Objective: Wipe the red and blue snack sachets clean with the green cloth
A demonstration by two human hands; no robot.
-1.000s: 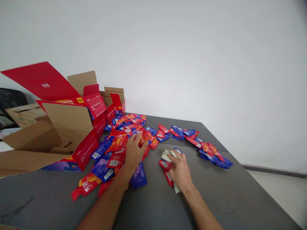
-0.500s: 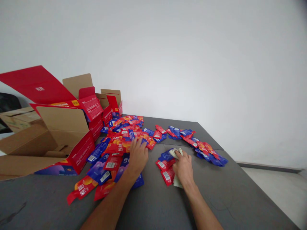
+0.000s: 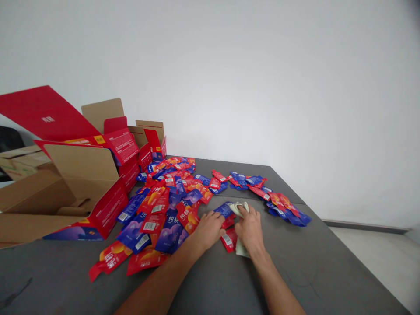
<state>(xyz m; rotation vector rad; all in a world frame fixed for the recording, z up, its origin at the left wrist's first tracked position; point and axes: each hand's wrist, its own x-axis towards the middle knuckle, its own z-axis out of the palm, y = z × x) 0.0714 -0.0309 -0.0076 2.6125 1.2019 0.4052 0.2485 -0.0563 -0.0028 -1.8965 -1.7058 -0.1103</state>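
My left hand (image 3: 210, 228) is low over a small group of flat foil packets, its fingers curled together. A red packet's edge shows under its palm, and a blue packet (image 3: 223, 210) lies at its fingertips. My right hand (image 3: 251, 228) is closed on a crumpled white cloth (image 3: 242, 250), which sticks out above and below the fingers. Just left of the right hand lies a red packet with a barcode (image 3: 229, 240). A large loose pile of red and blue packets (image 3: 170, 218) spreads to the left of my left hand.
Open red cardboard boxes (image 3: 110, 210) stand along the left of the grey table (image 3: 328, 262). More packets (image 3: 285, 208) form a band at the back right. A brown carton (image 3: 24, 162) is at far left. A white wall (image 3: 246, 87) rises behind the table.
My left hand has moved right, from the large pile to the small group beside my right hand. The right hand with the cloth has stayed nearly in place.
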